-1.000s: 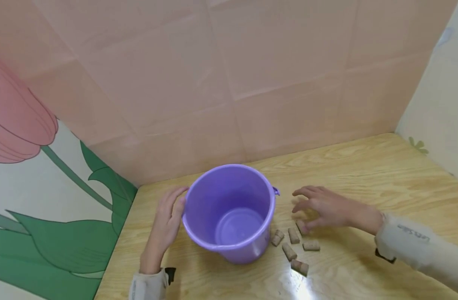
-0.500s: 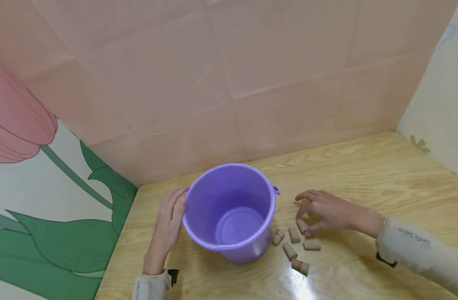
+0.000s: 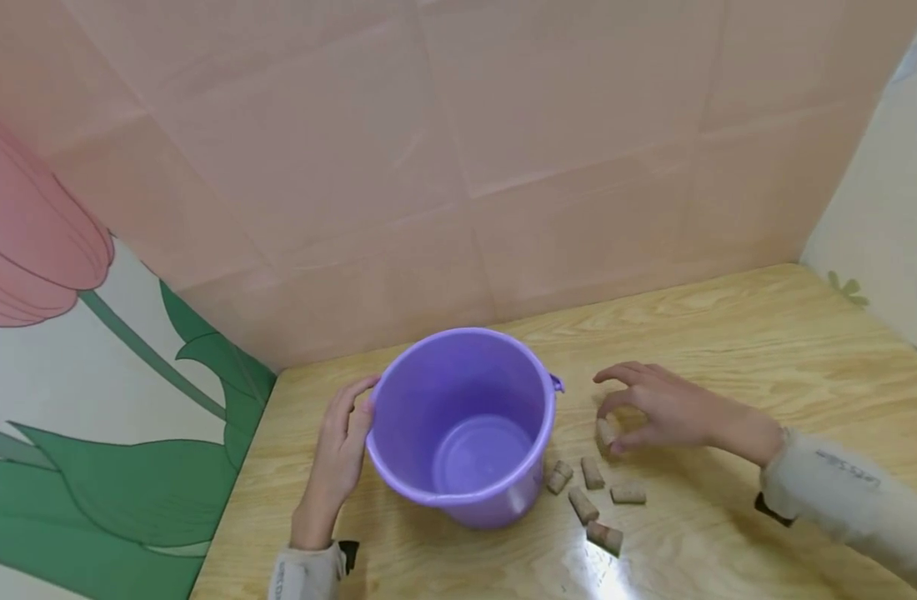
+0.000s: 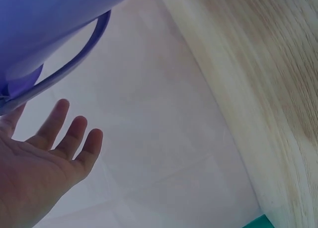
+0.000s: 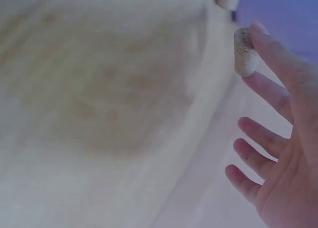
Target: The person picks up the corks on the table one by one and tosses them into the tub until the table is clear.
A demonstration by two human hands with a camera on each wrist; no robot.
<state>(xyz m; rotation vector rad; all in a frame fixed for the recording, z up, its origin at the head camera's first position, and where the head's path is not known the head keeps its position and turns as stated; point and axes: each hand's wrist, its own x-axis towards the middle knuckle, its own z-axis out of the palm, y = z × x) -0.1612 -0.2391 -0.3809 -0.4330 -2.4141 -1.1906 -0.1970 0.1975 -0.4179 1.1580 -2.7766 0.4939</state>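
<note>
A purple bucket (image 3: pixel 466 492) stands upright on the table. At its left side my left hand (image 3: pixel 341 446) touches the rim, fingers loosely extended; in the left wrist view three fingers of the left hand (image 4: pixel 39 163) lie apart from the bucket's wall and handle (image 4: pixel 74 64). To the right of the bucket, my right hand (image 3: pixel 668 408) pinches a cork (image 3: pixel 605 431) between thumb and index finger. The right wrist view shows this cork (image 5: pixel 244 54) at the fingertips, with the other fingers spread. Several more corks (image 3: pixel 582 505) lie between the bucket and the right hand.
The wood-grain table (image 3: pixel 729 350) meets a pinkish covering (image 3: pixel 458 167) at the back. On the left is a wall with a painted tulip (image 3: pixel 38 233), and a pale wall (image 3: pixel 879 208) closes the right side. The bucket's inside shows a bare bottom.
My right hand has closed its thumb and index finger on the cork and tilted it up. The left hand and bucket have barely moved.
</note>
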